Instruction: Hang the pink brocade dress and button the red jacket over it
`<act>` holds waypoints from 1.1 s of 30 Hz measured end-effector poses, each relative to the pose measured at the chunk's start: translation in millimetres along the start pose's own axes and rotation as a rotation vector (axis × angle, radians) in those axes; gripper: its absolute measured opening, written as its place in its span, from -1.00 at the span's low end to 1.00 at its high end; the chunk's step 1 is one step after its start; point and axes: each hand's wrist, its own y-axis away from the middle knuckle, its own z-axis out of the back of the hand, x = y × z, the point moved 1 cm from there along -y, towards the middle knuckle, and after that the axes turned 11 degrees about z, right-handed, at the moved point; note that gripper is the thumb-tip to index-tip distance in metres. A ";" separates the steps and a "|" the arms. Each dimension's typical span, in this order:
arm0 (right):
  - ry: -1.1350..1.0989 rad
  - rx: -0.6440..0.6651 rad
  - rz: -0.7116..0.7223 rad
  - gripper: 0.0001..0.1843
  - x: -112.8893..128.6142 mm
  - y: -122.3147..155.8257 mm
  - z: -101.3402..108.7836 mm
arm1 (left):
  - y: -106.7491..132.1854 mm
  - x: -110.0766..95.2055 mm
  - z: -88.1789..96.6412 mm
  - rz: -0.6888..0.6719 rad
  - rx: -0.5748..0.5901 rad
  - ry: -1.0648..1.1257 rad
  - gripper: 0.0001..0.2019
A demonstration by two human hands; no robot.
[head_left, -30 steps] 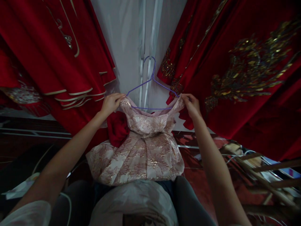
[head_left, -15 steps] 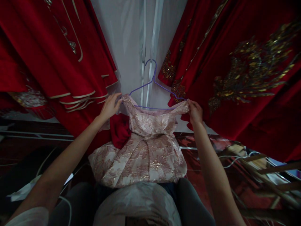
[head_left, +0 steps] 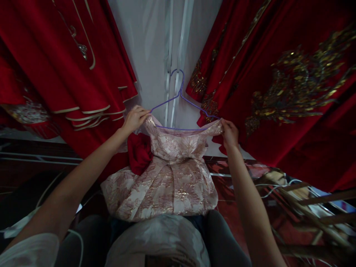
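Note:
A pink and gold brocade dress (head_left: pixel 178 178) lies upright over my lap, its bodice stretched out in front of me. Inside its neckline sits a purple wire hanger (head_left: pixel 180 92), hook pointing up and away. My left hand (head_left: pixel 135 118) pinches the dress's left shoulder strap by the end of the hanger. At the opposite shoulder, my right hand (head_left: pixel 230 131) grips the right strap between thumb and fingers. A large red fabric flower (head_left: pixel 139 154) rests against the left side of the dress's waist.
Red garments with pale piping (head_left: pixel 91 74) hang on the left. More red garments with gold sequin embroidery (head_left: pixel 294 85) hang on the right. Behind stands a white wall (head_left: pixel 147 44) with pale vertical strips. A wooden frame (head_left: pixel 303 207) and white cables (head_left: pixel 271 191) are at lower right.
My left hand, with its fingers raised and apart before, has closed on the left strap by the hanger's end. My right hand keeps its grip on the other strap.

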 end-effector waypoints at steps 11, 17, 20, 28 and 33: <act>-0.075 -0.064 -0.038 -0.69 -1.3 5.6 8.3 | 27.4 0.2 -7.1 0.220 -0.191 0.305 -0.64; -0.141 -0.087 -0.109 -0.71 10.3 17.7 13.6 | 47.9 5.8 -4.3 0.365 -0.260 0.280 -0.63; -0.163 -0.126 -0.138 -0.71 17.0 28.1 18.5 | 57.1 4.8 -0.4 0.426 -0.279 0.275 -0.62; -0.126 0.023 -0.151 -0.73 38.4 49.3 22.3 | 101.5 0.5 2.3 0.511 -0.132 0.241 -0.63; -0.068 0.107 -0.086 -0.77 53.9 52.6 14.0 | 91.1 -20.7 4.7 0.253 0.031 0.058 -0.65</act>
